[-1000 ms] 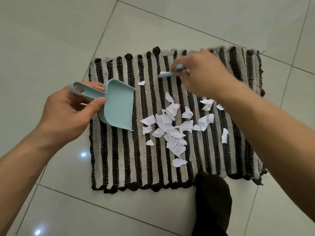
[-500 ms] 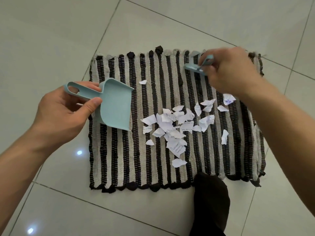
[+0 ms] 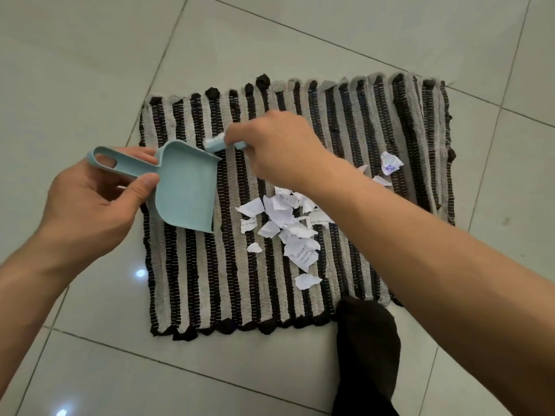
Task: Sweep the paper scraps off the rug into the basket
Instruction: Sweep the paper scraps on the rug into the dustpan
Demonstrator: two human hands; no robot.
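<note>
A black-and-beige striped rug (image 3: pixel 210 280) lies on the tiled floor. White torn paper scraps (image 3: pixel 288 226) are heaped near its middle, and a few more scraps (image 3: pixel 390 163) lie to the right. My left hand (image 3: pixel 90 202) grips the handle of a light blue dustpan (image 3: pixel 186 187), whose mouth rests on the rug's left part facing the heap. My right hand (image 3: pixel 276 148) holds a small light blue brush (image 3: pixel 216 144), its head just above the dustpan's upper corner. My right forearm hides part of the scraps. No basket is in view.
A foot in a black sock (image 3: pixel 366 355) stands at the rug's near edge, right of centre. Pale glossy floor tiles (image 3: pixel 90 55) surround the rug on all sides.
My right hand swung the brush from the rug's far right over to the left, beside the dustpan's upper corner. The lone scrap near that corner is no longer visible. The dustpan barely moved.
</note>
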